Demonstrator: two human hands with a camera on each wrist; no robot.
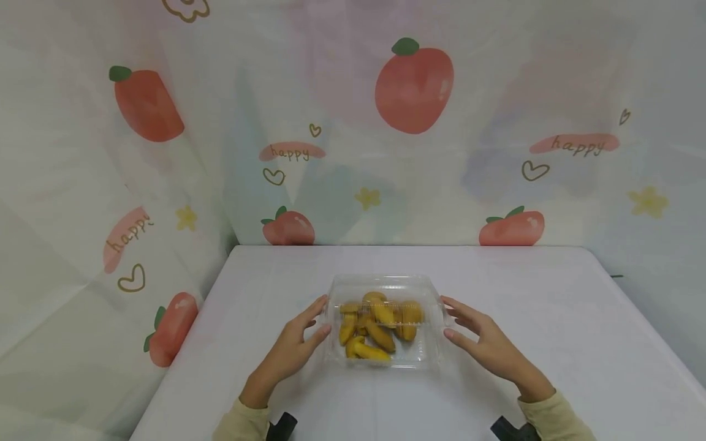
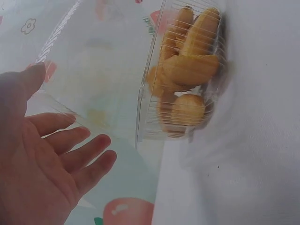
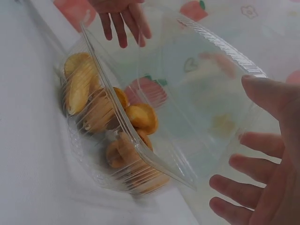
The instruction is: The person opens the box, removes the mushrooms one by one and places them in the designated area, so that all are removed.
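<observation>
A clear plastic container [image 1: 430, 352] holds several yellow banana-shaped pieces [image 1: 380, 335]. Both wrist views show its clear lid [image 2: 93, 70] [image 3: 187, 93] tilted up from the base. At the container's left is my left hand [image 1: 287, 352] [image 2: 51, 159], fingers spread and slightly bent, with the thumb and index fingertip at the lid's edge. On the opposite side my right hand [image 1: 491, 352] [image 3: 267, 154] has its thumb tip at the lid's corner and its other fingers loosely extended. How firmly either hand touches the lid, I cannot tell.
A white-covered table [image 1: 551, 318] lies under the container. Behind it and at the left hangs a fabric backdrop [image 1: 342, 79] with red fruit prints. Dark wrist straps [image 1: 282, 427] show near the sleeves at the bottom.
</observation>
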